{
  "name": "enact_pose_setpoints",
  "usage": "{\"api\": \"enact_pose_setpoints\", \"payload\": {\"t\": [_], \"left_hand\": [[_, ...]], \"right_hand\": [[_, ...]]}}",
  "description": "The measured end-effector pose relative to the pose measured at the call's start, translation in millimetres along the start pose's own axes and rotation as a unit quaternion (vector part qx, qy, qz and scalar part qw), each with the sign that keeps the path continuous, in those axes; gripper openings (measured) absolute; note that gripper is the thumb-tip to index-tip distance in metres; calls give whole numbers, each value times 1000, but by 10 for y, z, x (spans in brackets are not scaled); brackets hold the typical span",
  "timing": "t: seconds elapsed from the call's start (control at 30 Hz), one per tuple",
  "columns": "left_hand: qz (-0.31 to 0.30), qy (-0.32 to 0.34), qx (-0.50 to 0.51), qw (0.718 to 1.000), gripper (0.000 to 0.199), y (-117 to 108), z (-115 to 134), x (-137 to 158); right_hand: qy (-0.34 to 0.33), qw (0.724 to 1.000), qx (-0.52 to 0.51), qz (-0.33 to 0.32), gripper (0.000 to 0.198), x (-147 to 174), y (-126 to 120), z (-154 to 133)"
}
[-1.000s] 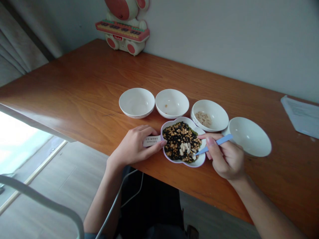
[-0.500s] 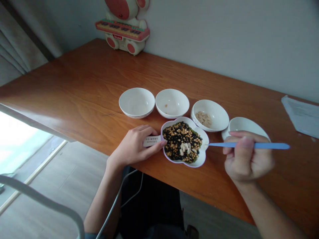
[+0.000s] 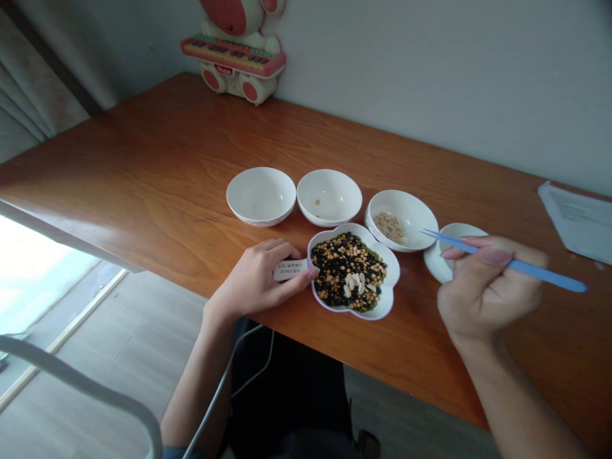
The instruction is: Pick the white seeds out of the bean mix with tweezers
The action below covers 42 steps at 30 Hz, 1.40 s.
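A flower-shaped white dish [image 3: 388, 305] full of mixed black, yellow and white beans sits near the table's front edge. My left hand [image 3: 255, 280] rests on the table, its fingertips touching the dish's left rim beside a small white label [image 3: 288, 269]. My right hand [image 3: 485, 290] holds blue tweezers [image 3: 521, 265] raised above the table; their tips point left, over the right rim of the white bowl with pale beans [image 3: 412, 213]. I cannot tell if a bean sits between the tips.
Behind the dish stand a bare white bowl [image 3: 261, 194], a bowl with a few small beans [image 3: 329, 197], and a fourth bowl [image 3: 442, 255] partly behind my right hand. A toy keyboard [image 3: 234, 54] stands at the wall; papers [image 3: 576, 220] lie far right.
My right hand lifted the tweezers out of the mixed dish, drew back to the right, then swung the tips up toward the bowl of pale beans. My left hand stayed put.
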<state>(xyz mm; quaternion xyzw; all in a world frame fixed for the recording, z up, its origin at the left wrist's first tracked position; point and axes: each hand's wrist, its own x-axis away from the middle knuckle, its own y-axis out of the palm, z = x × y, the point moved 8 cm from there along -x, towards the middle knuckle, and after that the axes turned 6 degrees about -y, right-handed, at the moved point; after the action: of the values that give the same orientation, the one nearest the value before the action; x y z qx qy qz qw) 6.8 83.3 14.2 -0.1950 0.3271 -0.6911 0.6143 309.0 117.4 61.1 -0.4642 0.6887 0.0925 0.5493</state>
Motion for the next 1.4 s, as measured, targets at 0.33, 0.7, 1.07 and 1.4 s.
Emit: {"api": "enact_pose_setpoints", "payload": {"t": [0.33,0.7,1.07,1.4], "left_hand": [[-4,-2,1,1000,30,4,-3,2],[-7,-8,6,1000,30,-7,-1,20],[-2,-6,3,1000,31,-12,13,8],[-2,-3,9,1000,31,-5,6,10]], "right_hand": [[9,992,-116,-44,17,57,95,-141],[-137,932,-240,-235,16,174,356,-781],[-138,937,-203,-247,17,146,419,-871],[-148,937,-184,-257,16,228,447,-877]]}}
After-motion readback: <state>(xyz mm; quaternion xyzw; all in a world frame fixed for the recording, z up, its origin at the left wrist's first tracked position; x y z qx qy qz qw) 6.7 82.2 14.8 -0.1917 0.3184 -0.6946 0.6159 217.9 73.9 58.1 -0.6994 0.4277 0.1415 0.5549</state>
